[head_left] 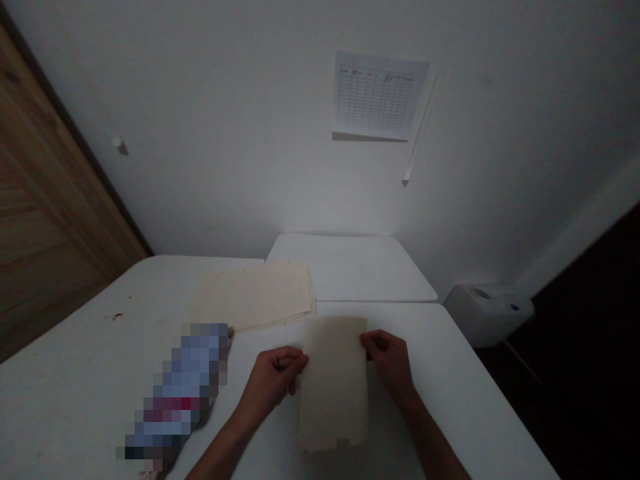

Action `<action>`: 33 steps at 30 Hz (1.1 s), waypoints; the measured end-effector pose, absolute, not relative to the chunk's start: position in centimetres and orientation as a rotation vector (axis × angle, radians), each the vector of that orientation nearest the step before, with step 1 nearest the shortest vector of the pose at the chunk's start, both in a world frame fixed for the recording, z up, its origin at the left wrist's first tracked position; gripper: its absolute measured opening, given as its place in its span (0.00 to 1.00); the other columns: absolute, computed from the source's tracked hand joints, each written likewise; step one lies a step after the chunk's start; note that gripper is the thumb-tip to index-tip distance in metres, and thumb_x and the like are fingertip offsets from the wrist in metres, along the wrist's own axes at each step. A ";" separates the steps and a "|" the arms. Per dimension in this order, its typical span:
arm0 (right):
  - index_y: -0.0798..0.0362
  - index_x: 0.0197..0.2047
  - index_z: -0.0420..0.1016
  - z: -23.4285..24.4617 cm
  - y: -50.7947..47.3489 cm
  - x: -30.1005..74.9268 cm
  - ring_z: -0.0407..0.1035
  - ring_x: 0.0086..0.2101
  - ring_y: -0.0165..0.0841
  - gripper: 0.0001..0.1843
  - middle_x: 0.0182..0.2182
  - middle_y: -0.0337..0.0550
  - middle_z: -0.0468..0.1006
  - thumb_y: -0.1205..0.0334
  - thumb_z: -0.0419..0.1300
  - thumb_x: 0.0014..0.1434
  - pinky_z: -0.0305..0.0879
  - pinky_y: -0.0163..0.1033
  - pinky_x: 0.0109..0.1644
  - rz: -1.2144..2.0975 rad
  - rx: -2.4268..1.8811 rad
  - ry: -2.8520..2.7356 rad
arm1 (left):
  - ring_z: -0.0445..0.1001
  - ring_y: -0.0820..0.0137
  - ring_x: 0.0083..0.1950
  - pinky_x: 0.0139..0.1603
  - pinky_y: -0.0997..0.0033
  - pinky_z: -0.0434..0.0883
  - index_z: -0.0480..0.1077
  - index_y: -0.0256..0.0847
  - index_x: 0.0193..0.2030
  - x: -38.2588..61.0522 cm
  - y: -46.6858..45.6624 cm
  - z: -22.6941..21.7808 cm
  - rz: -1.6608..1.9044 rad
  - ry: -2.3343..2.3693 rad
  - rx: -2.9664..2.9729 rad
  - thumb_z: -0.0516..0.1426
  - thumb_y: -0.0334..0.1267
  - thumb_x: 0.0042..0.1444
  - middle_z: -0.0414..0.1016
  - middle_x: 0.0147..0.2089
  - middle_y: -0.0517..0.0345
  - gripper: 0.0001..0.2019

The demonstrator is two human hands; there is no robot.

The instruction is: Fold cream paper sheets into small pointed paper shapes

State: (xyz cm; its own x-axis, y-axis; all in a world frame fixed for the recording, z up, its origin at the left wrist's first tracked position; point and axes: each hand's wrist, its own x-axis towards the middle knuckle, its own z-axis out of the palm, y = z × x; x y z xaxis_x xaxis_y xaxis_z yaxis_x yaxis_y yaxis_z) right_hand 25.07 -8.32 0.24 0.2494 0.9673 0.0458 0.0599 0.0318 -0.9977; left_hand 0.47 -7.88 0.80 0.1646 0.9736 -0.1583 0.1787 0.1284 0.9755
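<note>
Between my two hands is a beige sheet of paper (335, 383) with a ragged lower edge. My left hand (277, 375) pinches its left edge between thumb and fingers. On the opposite side, my right hand (390, 357) grips the right edge near the top corner. The sheet seems raised slightly over the white table, though the gap is hard to judge. Just beyond my left hand lies a stack of similar beige sheets (255, 293), faintly lined and uneven at the edges.
A pixelated bluish item (185, 387) lies on the white table (70, 373) at the left. Behind stands a white panel or second tabletop (355, 267). A printed chart (377, 97) hangs on the wall. A white container (490, 313) sits right of the table, a wooden door (45, 167) left.
</note>
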 end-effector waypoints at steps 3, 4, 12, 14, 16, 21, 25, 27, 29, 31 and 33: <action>0.56 0.30 0.80 0.6 -8.4 25.0 0.73 0.25 0.35 0.22 0.25 0.45 0.80 0.43 0.67 0.47 0.71 0.39 0.31 0.945 -1.332 -1.054 | 0.57 0.78 0.14 0.16 0.77 0.51 0.75 0.35 0.30 0.6 -8.0 1.0 0.856 1.265 1.312 0.61 0.57 0.46 0.66 0.15 0.63 0.22; 0.56 0.30 0.80 0.7 -8.4 25.0 0.73 0.25 0.35 0.23 0.25 0.46 0.80 0.42 0.67 0.47 0.72 0.39 0.31 0.946 -1.331 -1.046 | 0.57 0.77 0.14 0.16 0.77 0.51 0.75 0.35 0.30 0.6 -8.1 1.2 0.851 1.272 1.310 0.61 0.57 0.46 0.66 0.16 0.62 0.22; 0.57 0.34 0.82 1.1 -8.6 24.6 0.74 0.26 0.36 0.27 0.27 0.46 0.80 0.38 0.66 0.46 0.73 0.41 0.31 1.100 -1.286 -1.014 | 0.59 0.77 0.16 0.16 0.78 0.51 0.75 0.35 0.30 0.5 -8.0 1.1 0.912 1.263 1.293 0.61 0.57 0.47 0.67 0.17 0.61 0.22; 0.57 0.33 0.82 1.1 -8.6 24.5 0.74 0.26 0.36 0.26 0.26 0.46 0.80 0.39 0.66 0.46 0.73 0.41 0.31 1.118 -1.288 -1.035 | 0.58 0.77 0.15 0.16 0.78 0.50 0.75 0.35 0.29 0.4 -8.0 1.1 0.932 1.263 1.291 0.61 0.56 0.48 0.66 0.17 0.61 0.22; 0.57 0.32 0.82 1.2 -8.6 24.5 0.73 0.26 0.36 0.26 0.26 0.47 0.80 0.40 0.67 0.45 0.72 0.41 0.31 1.100 -1.308 -1.058 | 0.55 0.78 0.14 0.16 0.78 0.50 0.75 0.36 0.29 0.4 -8.0 1.1 0.926 1.289 1.305 0.60 0.57 0.49 0.64 0.15 0.63 0.22; 0.57 0.30 0.82 1.2 -8.6 24.5 0.73 0.25 0.36 0.26 0.24 0.47 0.80 0.39 0.67 0.45 0.72 0.40 0.30 1.026 -1.358 -1.083 | 0.56 0.77 0.14 0.15 0.78 0.49 0.75 0.35 0.29 0.4 -8.0 1.2 0.920 1.292 1.296 0.60 0.58 0.48 0.64 0.14 0.63 0.23; 0.57 0.30 0.81 1.2 -8.7 24.5 0.73 0.25 0.36 0.26 0.24 0.47 0.80 0.39 0.67 0.44 0.72 0.40 0.30 1.048 -1.336 -1.076 | 0.54 0.78 0.14 0.16 0.78 0.49 0.75 0.35 0.30 0.2 -7.9 1.0 0.931 1.282 1.286 0.61 0.58 0.49 0.64 0.14 0.63 0.23; 0.57 0.33 0.82 1.2 -8.7 24.5 0.74 0.26 0.36 0.27 0.26 0.47 0.80 0.38 0.66 0.45 0.72 0.40 0.31 1.098 -1.303 -1.073 | 0.53 0.79 0.14 0.16 0.78 0.49 0.76 0.34 0.33 0.1 -7.9 1.0 0.948 1.291 1.274 0.61 0.58 0.49 0.64 0.14 0.63 0.24; 0.57 0.35 0.82 1.1 -8.7 24.5 0.74 0.27 0.37 0.27 0.27 0.47 0.81 0.38 0.66 0.46 0.73 0.41 0.31 1.147 -1.271 -1.079 | 0.53 0.79 0.14 0.16 0.78 0.48 0.76 0.33 0.35 -0.1 -7.9 1.0 0.956 1.292 1.258 0.61 0.59 0.49 0.64 0.14 0.63 0.25; 0.57 0.34 0.82 1.0 -8.7 24.5 0.74 0.27 0.37 0.26 0.27 0.47 0.81 0.40 0.66 0.47 0.72 0.40 0.32 1.172 -1.258 -1.100 | 0.53 0.79 0.14 0.16 0.78 0.48 0.76 0.33 0.36 -0.1 -7.9 1.2 0.962 1.288 1.246 0.61 0.59 0.48 0.63 0.14 0.64 0.26; 0.57 0.32 0.82 0.8 -8.7 24.5 0.74 0.27 0.36 0.24 0.27 0.47 0.81 0.41 0.66 0.48 0.72 0.40 0.32 1.160 -1.266 -1.132 | 0.53 0.79 0.14 0.16 0.78 0.48 0.76 0.33 0.36 -0.1 -7.8 1.3 0.966 1.288 1.248 0.61 0.59 0.48 0.64 0.14 0.64 0.26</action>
State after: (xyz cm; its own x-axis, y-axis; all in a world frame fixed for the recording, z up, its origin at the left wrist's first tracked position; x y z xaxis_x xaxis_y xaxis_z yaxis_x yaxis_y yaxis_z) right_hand 24.53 -8.70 0.84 0.0883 0.9958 -0.0224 -0.0017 -0.0224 -0.9997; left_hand -0.13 -7.85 1.25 0.0948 0.9851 -0.1438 0.1376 0.1301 0.9819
